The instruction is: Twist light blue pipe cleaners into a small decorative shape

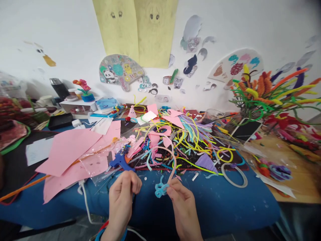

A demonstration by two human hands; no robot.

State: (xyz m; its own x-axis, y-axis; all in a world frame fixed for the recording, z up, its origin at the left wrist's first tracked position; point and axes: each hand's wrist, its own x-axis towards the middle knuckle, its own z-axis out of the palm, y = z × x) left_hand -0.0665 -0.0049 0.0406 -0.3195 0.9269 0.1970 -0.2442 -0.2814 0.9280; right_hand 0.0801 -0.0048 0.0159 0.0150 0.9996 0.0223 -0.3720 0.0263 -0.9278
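My right hand pinches a pale pink pipe cleaner between thumb and fingers. The stem arches up and over to the left from the pinch. At the fingertips is a small light-blue looped pipe-cleaner flower. My left hand is closed, with its fingers curled in; what it holds, if anything, is hidden. Just beyond it lies a blue tool that looks like a glue gun, its lower part close to my knuckles. I cannot tell whether the hand touches it.
Loose pipe cleaners are heaped on a dark mat. Pink sheets lie to the left, with a white cable below. A pale ring sits on the blue cloth. Colourful pipe-cleaner stems stand at right.
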